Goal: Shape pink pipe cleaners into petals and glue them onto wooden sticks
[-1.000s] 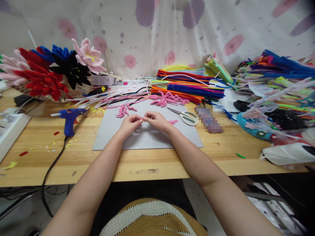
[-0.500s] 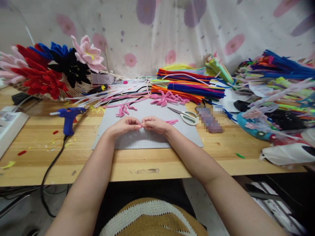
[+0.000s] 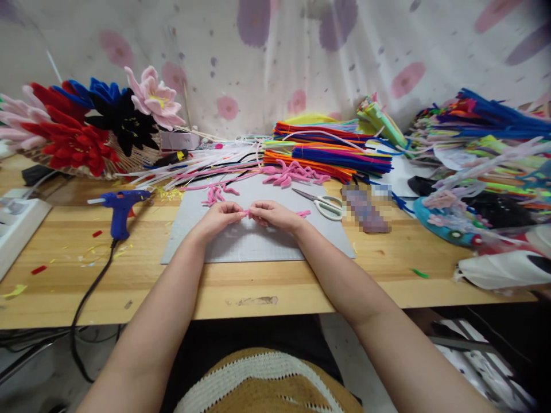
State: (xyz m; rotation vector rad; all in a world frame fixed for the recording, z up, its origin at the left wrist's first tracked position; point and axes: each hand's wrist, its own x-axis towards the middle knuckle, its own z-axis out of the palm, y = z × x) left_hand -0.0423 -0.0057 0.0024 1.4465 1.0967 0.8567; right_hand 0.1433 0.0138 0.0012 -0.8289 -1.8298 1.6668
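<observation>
Over the grey mat, my left hand and my right hand meet almost fingertip to fingertip. Both pinch a small pink pipe cleaner piece, mostly hidden by the fingers. Past my right hand, short pink strips lie on the mat. Bent pink pieces rest just behind my left hand, and a larger pink bunch lies at the mat's back edge. Scissors with pale handles sit to the right of my right hand.
A blue glue gun with a black cord stands at the left, near a white power strip. Fuzzy flowers fill the back left. Coloured pipe cleaner bundles lie behind the mat. A white wrapped roll is at the right.
The fingertips have moved slightly apart, and a bit more of the pink piece shows between them. My left hand is tilted a little differently.
</observation>
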